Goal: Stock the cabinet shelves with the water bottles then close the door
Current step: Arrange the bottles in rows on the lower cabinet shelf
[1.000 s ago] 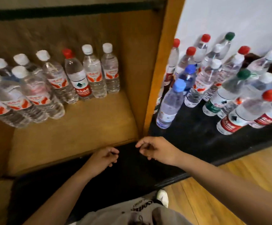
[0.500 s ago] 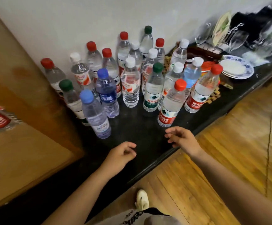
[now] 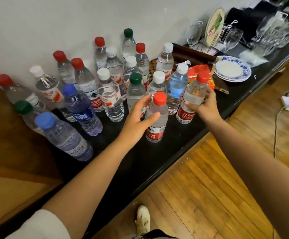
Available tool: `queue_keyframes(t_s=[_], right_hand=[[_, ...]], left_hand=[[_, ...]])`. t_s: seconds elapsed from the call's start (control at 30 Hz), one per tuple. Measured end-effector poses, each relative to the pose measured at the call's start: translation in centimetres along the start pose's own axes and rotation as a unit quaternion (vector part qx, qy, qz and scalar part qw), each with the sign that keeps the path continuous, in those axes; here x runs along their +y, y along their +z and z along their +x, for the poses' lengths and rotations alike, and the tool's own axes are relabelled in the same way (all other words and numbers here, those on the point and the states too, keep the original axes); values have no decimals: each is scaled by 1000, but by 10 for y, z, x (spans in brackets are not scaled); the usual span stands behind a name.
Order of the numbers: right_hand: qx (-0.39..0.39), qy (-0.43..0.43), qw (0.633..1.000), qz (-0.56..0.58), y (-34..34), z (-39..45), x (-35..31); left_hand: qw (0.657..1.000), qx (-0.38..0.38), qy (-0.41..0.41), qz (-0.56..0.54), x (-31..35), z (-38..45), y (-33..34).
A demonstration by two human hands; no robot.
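Several water bottles with red, white, green and blue caps stand on a black ledge [image 3: 157, 157] against the white wall. My right hand [image 3: 204, 106] wraps a red-capped bottle [image 3: 194, 94] at the group's front right, thumb in front and fingers behind. My left hand [image 3: 138, 118] is spread beside another red-capped bottle [image 3: 158, 121] at the front; its thumb lies across the bottle and its fingers are still apart. The wooden cabinet side [image 3: 7, 135] fills the left edge, and its shelves are out of view.
At the ledge's right end lie blue-and-white plates [image 3: 233, 71], a red packet [image 3: 199, 69], wine glasses [image 3: 231, 38] and a dish rack. A wooden floor [image 3: 209, 187] runs below, with a white cable [image 3: 278, 121] and my shoe [image 3: 142, 219].
My view swung from the open cabinet shelf to the bottles on the ledge. Both hands reached forward; the right one closed round a red-capped bottle and the left opened at another.
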State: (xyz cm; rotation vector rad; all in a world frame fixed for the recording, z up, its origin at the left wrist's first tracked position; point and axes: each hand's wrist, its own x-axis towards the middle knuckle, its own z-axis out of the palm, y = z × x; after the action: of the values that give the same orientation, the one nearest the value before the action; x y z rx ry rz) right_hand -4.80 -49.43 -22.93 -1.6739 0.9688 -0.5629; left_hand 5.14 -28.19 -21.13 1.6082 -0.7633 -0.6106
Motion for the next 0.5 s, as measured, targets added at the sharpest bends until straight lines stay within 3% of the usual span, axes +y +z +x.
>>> queue_keyframes(t_s=[0.17, 0.33, 0.5], right_hand=[[4, -13, 1000, -3, 5, 11, -2], [-13, -31, 997, -70, -5, 15, 0], [-42, -79, 987, -136, -8, 0, -2]], left_hand=[[998, -36, 24, 42, 1, 13, 1], [990, -23, 34, 136, -5, 17, 1], [998, -46, 15, 44, -7, 3, 0]])
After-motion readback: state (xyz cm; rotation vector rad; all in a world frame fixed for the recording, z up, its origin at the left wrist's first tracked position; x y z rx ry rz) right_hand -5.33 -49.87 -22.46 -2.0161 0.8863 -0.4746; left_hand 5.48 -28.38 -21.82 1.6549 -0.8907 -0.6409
